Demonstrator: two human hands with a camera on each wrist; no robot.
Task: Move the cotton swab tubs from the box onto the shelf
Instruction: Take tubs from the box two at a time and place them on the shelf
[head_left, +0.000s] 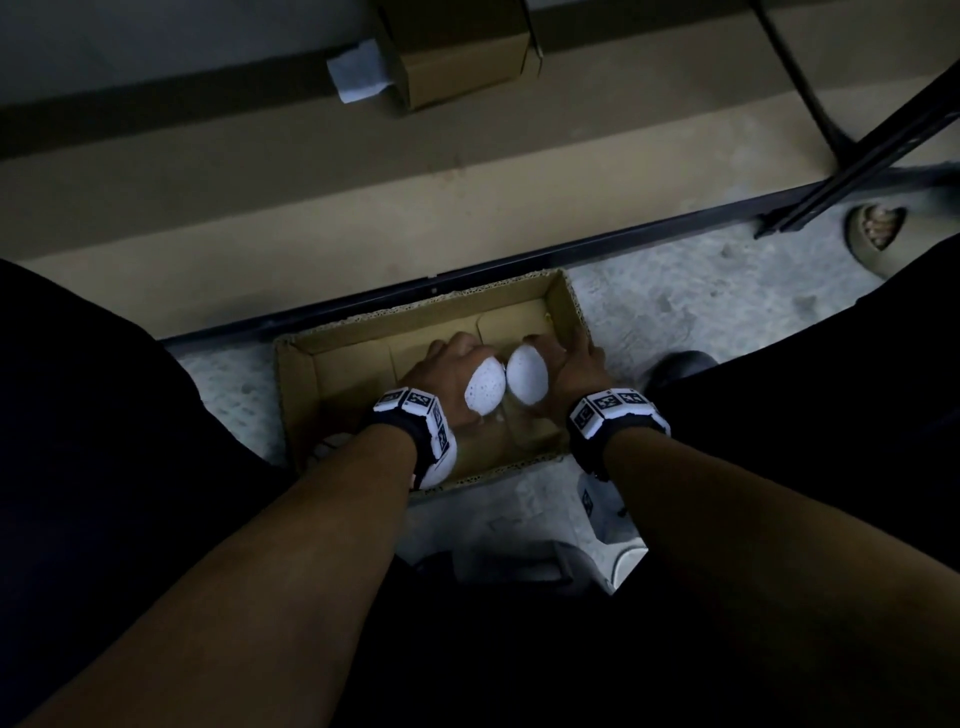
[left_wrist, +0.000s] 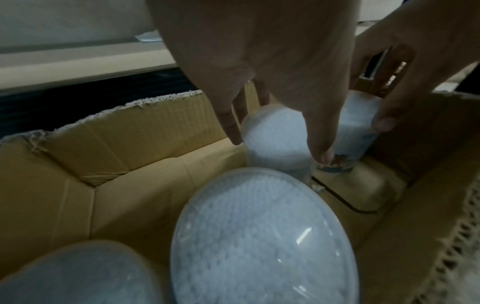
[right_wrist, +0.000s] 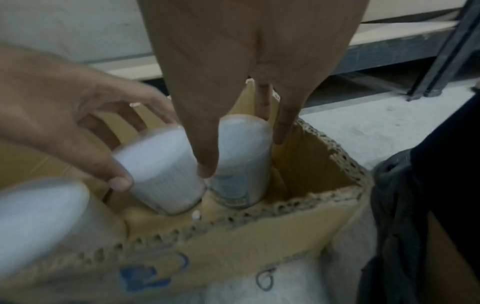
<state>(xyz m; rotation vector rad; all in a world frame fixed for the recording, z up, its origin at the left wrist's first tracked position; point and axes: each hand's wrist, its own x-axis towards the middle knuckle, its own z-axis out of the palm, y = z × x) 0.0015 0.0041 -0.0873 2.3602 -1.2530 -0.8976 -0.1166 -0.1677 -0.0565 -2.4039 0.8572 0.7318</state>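
An open cardboard box (head_left: 415, 307) sits on the floor against the low shelf (head_left: 311, 208). Inside stand several clear tubs packed with white cotton swabs. My left hand (head_left: 451, 374) grips one tub (head_left: 485, 388) around its side, thumb on one side and fingers on the other. Next to it, my right hand (head_left: 570, 368) grips a second tub (head_left: 527, 374) the same way. The left wrist view shows the left hand (left_wrist: 276, 144) on its tub (left_wrist: 275, 131), with two more tubs (left_wrist: 259, 236) in front. In the right wrist view my right hand (right_wrist: 244, 156) holds its labelled tub (right_wrist: 241, 185).
A closed brown carton (head_left: 457, 52) with a white paper (head_left: 358, 73) beside it stands at the back of the shelf board. A black metal upright and brace (head_left: 857, 166) rise at the right. Grey concrete floor (head_left: 701, 291) surrounds the box. My dark-clothed legs flank it.
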